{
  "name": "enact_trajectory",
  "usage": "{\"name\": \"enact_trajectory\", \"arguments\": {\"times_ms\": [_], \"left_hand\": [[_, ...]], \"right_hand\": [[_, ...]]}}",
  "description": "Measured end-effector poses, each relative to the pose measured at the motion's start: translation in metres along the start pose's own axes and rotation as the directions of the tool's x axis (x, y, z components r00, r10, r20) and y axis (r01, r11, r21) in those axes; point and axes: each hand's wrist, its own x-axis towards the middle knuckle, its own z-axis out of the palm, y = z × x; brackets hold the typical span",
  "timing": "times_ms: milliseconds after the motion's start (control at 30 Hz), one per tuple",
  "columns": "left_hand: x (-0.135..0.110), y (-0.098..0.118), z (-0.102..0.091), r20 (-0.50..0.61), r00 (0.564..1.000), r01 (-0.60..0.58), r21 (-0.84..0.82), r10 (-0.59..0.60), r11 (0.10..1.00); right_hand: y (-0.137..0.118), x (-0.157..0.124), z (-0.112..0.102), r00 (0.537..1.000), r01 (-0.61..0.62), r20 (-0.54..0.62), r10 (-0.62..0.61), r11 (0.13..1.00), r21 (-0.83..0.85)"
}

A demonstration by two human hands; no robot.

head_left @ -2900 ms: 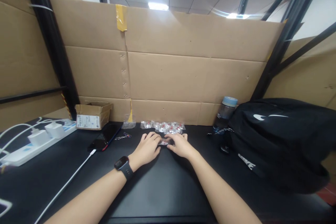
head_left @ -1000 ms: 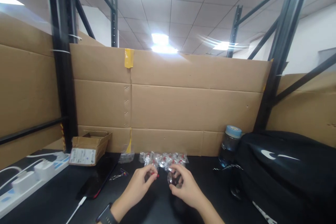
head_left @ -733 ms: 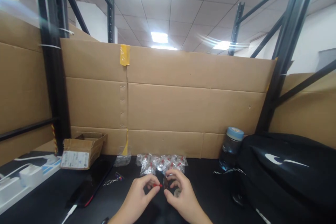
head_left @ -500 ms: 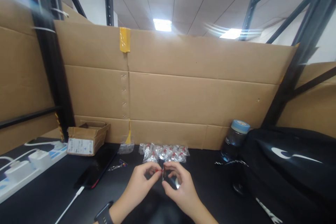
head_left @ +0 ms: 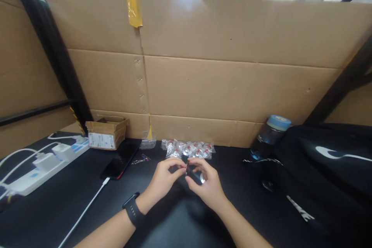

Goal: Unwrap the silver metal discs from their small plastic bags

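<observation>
Both hands meet over the black table in front of a row of small clear packets (head_left: 188,148) with red and silver parts inside. My left hand (head_left: 167,176), a dark watch on its wrist, pinches a tiny red piece (head_left: 183,166) between thumb and fingertips. My right hand (head_left: 205,184) is closed around a small clear packet (head_left: 194,174) with a silver round part showing in it. The two hands touch at the fingertips, just above the tabletop.
A phone (head_left: 120,159) on a white cable, a keychain (head_left: 141,160), a small cardboard box (head_left: 106,133) and a white power strip (head_left: 43,162) lie to the left. A water bottle (head_left: 269,135) and a black bag (head_left: 325,178) stand to the right. Cardboard sheets wall off the back.
The hands went from lying flat on the table to lifting a packet and pinching a red piece. The camera has tilted back down, so the forearms show again.
</observation>
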Motion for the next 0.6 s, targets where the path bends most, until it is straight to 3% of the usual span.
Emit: {"name": "enact_trajectory", "arguments": {"times_ms": [267,600], "left_hand": [[-0.003,0.0057,-0.0015,-0.018,0.997,-0.078,0.105,0.08,0.991],[-0.0048,0.0082,-0.0027,0.018,0.988,-0.154,0.32,0.156,0.935]], "right_hand": [[-0.0002,-0.0002,-0.0022,1.0,-0.008,0.024,0.009,1.0,-0.022],[-0.0032,-0.0012,0.0005,0.994,-0.104,0.041,0.103,0.994,0.03]]}}
